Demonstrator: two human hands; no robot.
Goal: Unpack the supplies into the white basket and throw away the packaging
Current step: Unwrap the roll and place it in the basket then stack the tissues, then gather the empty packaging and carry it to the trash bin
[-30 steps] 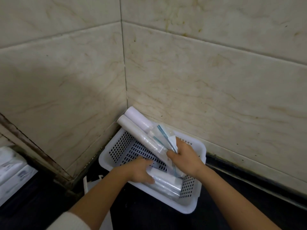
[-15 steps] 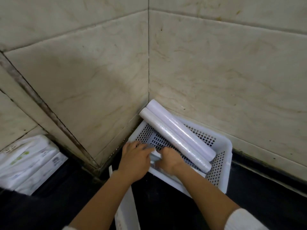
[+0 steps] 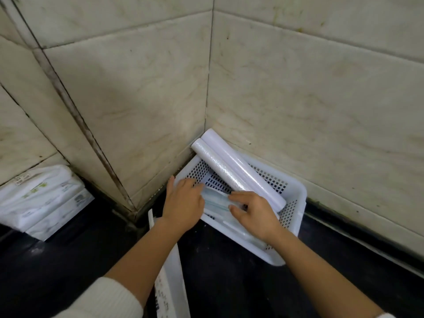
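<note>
With both my left hand [image 3: 183, 206] and right hand [image 3: 257, 214] spread flat on the flimsy packet [image 3: 215, 200] between them in the basket [image 3: 296, 196], gripping nothing, I should press it level beside the rolls [image 3: 238, 171].

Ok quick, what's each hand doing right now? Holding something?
Left hand: fingers on the pale blue packet in the white basket; grip cannot be told.
Right hand: open, fingers flat on the same packet, not gripping.

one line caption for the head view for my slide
Both hands press a clear packet into the white basket beside two rolls.
</note>
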